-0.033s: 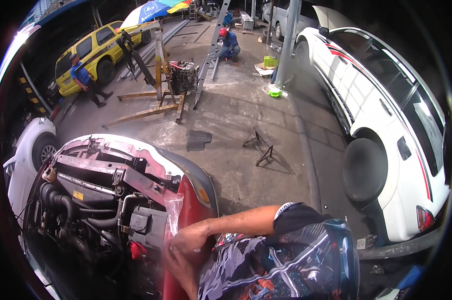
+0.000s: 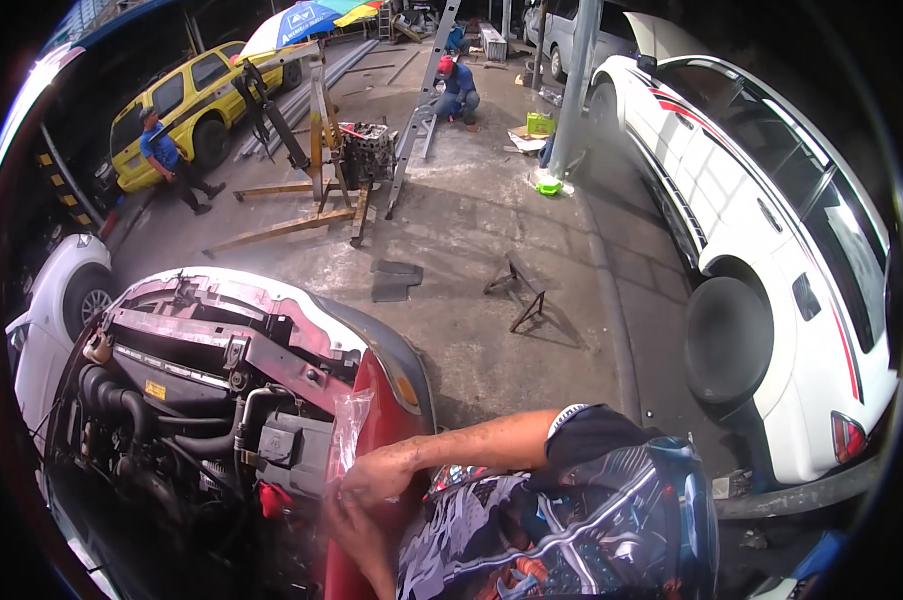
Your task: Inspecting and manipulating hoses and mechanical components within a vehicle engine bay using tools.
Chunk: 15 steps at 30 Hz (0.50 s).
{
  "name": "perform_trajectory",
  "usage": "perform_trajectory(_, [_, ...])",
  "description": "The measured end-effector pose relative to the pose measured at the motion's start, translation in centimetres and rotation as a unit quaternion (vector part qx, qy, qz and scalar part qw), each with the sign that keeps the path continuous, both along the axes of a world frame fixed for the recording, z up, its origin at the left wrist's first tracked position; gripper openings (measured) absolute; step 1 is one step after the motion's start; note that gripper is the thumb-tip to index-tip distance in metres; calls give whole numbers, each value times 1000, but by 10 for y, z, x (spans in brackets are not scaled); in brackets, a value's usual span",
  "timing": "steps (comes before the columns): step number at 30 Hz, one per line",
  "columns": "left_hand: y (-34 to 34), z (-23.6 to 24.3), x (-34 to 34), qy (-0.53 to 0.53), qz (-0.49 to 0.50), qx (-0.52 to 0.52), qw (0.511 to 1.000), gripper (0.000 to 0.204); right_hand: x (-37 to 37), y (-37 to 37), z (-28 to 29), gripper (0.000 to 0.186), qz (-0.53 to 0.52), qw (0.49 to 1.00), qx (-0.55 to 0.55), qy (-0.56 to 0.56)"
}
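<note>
Two hands (image 2: 379,474) at crinkled film (image 2: 349,422)

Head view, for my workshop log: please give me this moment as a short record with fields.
Right hand: at the lower end of clear plastic; grip unclear
Left hand: close beside the right hand, by the red fender
Engine bay: open, with dark hoses and a red item
Floor: low metal stand, dark flat piece
Co-workers: one crouched near a ladder, one by a yellow vehicle
Picture's right: white car with red-and-black stripes
</note>
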State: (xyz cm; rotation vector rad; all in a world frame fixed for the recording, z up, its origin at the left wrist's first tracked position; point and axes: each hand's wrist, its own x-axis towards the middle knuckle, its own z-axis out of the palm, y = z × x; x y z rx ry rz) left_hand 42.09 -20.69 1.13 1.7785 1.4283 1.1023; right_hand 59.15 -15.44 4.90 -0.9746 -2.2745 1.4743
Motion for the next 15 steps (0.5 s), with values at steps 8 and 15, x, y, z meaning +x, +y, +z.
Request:
perform_trajectory(8, [-4,-13,-20,-100,67,-21,993,29,-15,-7,-5,34,-57,981,143,-117])
perform_trajectory(15, [-7,-22,-47,-225,116,-79,964,23,-1,-4,17,67,-114,976,116,-146])
